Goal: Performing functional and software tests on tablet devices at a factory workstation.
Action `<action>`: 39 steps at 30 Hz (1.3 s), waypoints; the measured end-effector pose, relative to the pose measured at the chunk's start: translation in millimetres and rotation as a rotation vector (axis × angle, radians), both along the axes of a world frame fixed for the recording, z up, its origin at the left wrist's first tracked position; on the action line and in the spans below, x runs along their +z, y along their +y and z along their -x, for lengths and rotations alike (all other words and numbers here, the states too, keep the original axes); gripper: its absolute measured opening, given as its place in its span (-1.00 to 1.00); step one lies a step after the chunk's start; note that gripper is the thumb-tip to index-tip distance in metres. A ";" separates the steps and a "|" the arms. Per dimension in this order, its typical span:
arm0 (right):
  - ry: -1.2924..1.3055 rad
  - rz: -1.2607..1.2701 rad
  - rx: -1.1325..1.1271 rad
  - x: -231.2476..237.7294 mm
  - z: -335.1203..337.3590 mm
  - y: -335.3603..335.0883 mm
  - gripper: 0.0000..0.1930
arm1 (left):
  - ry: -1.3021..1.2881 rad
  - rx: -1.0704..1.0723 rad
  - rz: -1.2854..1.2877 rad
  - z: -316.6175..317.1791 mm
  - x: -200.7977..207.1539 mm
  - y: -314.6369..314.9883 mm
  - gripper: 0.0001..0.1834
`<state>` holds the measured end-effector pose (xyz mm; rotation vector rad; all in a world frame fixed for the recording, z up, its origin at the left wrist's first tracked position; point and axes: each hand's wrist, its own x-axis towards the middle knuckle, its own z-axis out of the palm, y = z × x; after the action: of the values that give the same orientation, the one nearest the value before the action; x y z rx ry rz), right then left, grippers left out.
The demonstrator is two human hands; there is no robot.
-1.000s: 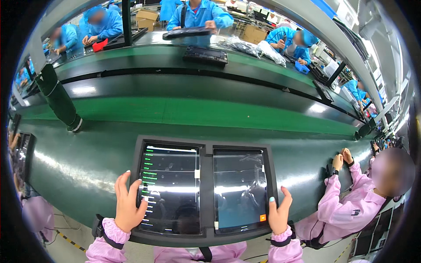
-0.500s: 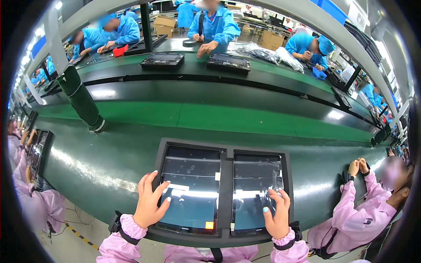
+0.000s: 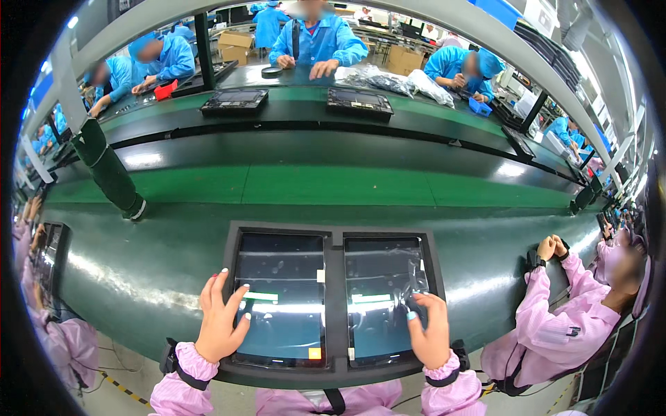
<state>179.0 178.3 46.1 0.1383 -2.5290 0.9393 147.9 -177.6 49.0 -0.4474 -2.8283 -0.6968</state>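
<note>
In front of me a black tray (image 3: 336, 326) holds two flat screen panels side by side, dark and glossy. The left panel (image 3: 281, 326) has an orange sticker at its lower right corner. My left hand (image 3: 220, 329) rests at that panel's left edge, fingers spread and nothing held. Crinkled clear film (image 3: 409, 283) lies over the upper right of the right panel (image 3: 374, 329). At the lower right of this film is my right hand (image 3: 431, 333), bent over the panel's right edge with thumb and forefinger apart. Whether its fingertips touch the film cannot be made out.
A green-wrapped post (image 3: 109, 170) stands at the left of the bench. Across it, a person in blue (image 3: 316, 45) works near two black device housings (image 3: 359, 102). A person in pink (image 3: 562, 298) sits close on my right, and another is at far left.
The whole scene has shifted left in view. My right hand has moved slightly up and rightward on the right panel, its thumb nearer the forefinger. My left hand keeps its place by the left panel.
</note>
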 end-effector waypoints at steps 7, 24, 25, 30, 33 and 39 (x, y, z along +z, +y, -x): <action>-0.152 -0.238 -0.210 -2.8 -13.0 14.3 -0.62 | -0.009 -0.603 0.162 19.1 21.2 51.2 -0.64; -0.159 -0.197 -0.219 -22.7 1.7 5.2 -0.59 | 0.180 -0.895 0.022 63.8 -10.6 96.0 -0.90; -0.183 -0.155 -0.227 -20.6 1.0 8.7 -0.63 | 0.186 -0.900 0.009 62.2 -10.2 97.3 -0.90; -0.366 0.305 -0.293 -8.7 2.9 23.9 -0.66 | 0.209 -0.885 -0.009 62.6 -12.2 101.4 -0.87; -0.479 0.739 -0.240 -3.5 4.8 48.4 -0.64 | 0.141 -0.878 -0.014 63.8 -17.4 102.5 -0.87; -0.575 1.062 0.083 -10.3 3.4 49.9 -0.69 | 0.189 -0.902 -0.008 71.4 -15.8 108.8 -0.86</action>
<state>175.6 228.1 35.8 -0.4032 -2.0826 2.4665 76.4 -68.8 33.2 -1.7196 -2.3442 -0.7301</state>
